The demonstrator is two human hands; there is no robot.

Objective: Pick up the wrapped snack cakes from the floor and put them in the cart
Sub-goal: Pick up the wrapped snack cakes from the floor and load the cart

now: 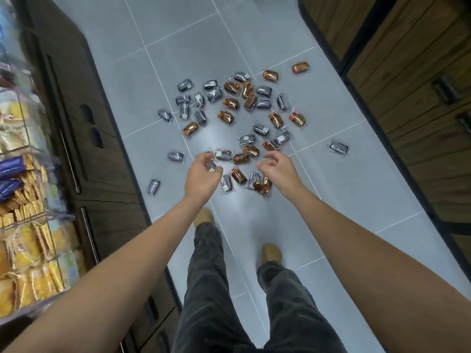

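Note:
Several wrapped snack cakes (230, 103), some in orange-brown wrappers and some in dark purple ones, lie scattered over the grey tiled floor (178, 47). My left hand (202, 174) reaches down over the near edge of the pile, fingers curled, with a wrapped cake (212, 167) right under the fingertips; whether it grips that cake is unclear. My right hand (276, 168) hovers with fingers spread above a small cluster of orange cakes (262, 186). No cart is in view.
A dark wooden cabinet base (96, 138) with shelves of packaged goods (28, 238) runs along the left. Another dark wooden unit (407, 85) lines the right. My legs and feet (271, 252) stand on the tiles just before the pile.

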